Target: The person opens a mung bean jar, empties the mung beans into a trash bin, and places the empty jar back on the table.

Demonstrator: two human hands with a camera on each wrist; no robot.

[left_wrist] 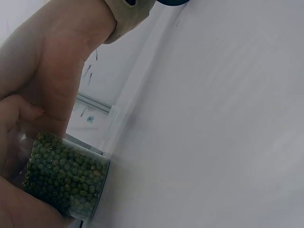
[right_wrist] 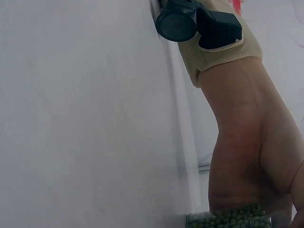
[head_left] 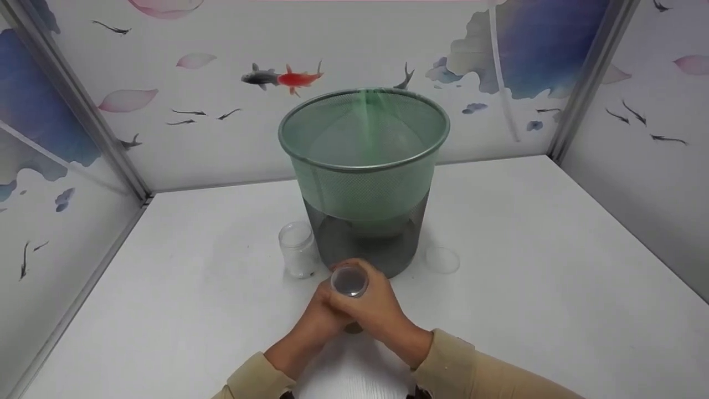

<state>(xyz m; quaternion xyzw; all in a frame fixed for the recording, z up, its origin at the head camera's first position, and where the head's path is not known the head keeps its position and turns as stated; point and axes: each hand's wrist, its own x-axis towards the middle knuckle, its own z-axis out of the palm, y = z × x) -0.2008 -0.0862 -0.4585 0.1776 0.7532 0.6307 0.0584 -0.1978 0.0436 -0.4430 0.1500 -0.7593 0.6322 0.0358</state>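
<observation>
Both hands grip a clear jar [head_left: 350, 281] just in front of a mesh wastebasket. My right hand [head_left: 382, 313] curls round it near its top, and my left hand [head_left: 313, 321] holds it from the other side. Green beans fill the part of the jar [left_wrist: 66, 175] that shows below the hands in the left wrist view. In the right wrist view, only a strip of the bean-filled jar [right_wrist: 228, 219] appears at the bottom edge. From the head view I cannot tell whether a lid covers the top. The fingers hide most of its sides.
A tall mesh wastebasket [head_left: 365, 244] with a green liner bag [head_left: 365, 191] stands behind the hands. To its left, an uncovered clear jar [head_left: 299, 255] stands upright. A clear round disc [head_left: 443, 260], perhaps a lid, lies to its right. Printed panels wall in the white table [head_left: 194, 299].
</observation>
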